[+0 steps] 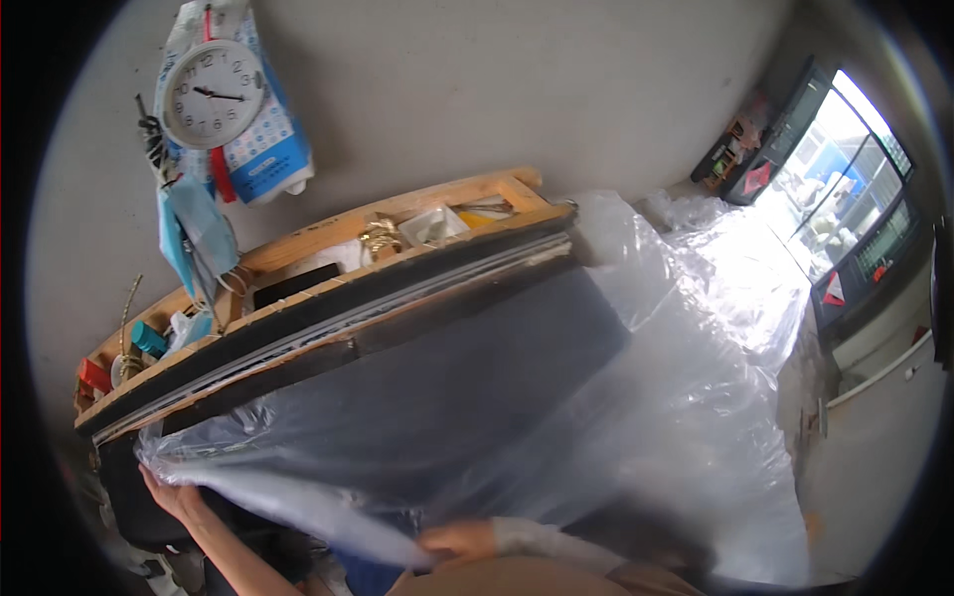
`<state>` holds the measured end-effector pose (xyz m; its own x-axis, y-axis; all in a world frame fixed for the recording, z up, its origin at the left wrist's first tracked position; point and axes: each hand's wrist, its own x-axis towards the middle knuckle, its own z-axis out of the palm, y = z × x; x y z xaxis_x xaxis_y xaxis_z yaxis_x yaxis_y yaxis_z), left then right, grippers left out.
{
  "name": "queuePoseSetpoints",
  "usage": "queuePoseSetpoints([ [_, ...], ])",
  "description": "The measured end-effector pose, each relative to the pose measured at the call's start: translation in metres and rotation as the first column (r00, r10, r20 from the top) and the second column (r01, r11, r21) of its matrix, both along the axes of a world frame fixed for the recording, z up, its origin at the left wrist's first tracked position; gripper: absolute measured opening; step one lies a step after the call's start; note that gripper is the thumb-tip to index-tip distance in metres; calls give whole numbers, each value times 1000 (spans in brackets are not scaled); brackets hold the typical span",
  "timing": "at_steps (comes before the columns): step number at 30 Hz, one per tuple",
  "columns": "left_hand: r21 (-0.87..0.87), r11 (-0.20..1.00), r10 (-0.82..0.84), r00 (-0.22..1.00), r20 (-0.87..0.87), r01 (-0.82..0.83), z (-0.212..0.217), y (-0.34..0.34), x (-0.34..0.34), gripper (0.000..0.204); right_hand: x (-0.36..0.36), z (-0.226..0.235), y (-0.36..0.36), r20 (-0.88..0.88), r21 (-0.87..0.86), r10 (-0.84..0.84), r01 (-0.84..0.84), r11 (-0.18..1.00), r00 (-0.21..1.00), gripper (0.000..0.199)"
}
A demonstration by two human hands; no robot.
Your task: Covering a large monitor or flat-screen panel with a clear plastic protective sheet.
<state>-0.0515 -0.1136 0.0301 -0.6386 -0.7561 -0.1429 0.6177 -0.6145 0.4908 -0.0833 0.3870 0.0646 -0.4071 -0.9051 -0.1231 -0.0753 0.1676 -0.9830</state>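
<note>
A large clear plastic sheet (686,427) lies over a dark flat panel (447,368) and spreads far to the right. At the panel's left end my left hand (174,495) is closed on the sheet's gathered corner, its fingertips partly covered by the film. Close to my body, my right hand (459,541) grips the near edge of the same sheet, somewhat smeared by motion. Between the two hands that edge runs as a loose, whitish fold. The sleeve of my right arm looks pale.
Behind the panel, a wooden tray frame (378,219) holds gold-coloured cord (380,238), a white box (433,226) and a teal cap (149,339). A round clock (213,94), a plastic bag (273,164) and blue masks (204,223) hang on the wall. A bright doorway (840,169) stands far right.
</note>
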Motion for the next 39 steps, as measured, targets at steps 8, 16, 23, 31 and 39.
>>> queuePoseSetpoints([
  [8, -261, 879, -234, 837, 494, 400, 63, 182, -27, 31, -177, 5, 112, -990, -61, -141, 899, 434, 1, 40],
  [16, -732, 315, 903, 46, 426, 605, 81, 18, 91, 11, -179, 0, 109, -981, 159, -51, 921, 357, 189, 50],
  [23, -690, -149, 926, 345, 154, 709, 57, 82, 112, 16, -174, -10, 136, -988, 148, 5, 932, 331, 156, 49],
  [31, -653, -153, 943, 307, 128, 742, 26, 7, 35, 49, -139, 15, 127, -996, -84, -55, 845, 527, -64, 54],
  [39, -244, 217, 924, -118, 363, 945, 59, 68, 0, 67, -156, 1, 153, -972, -102, -223, 988, 119, -73, 52],
])
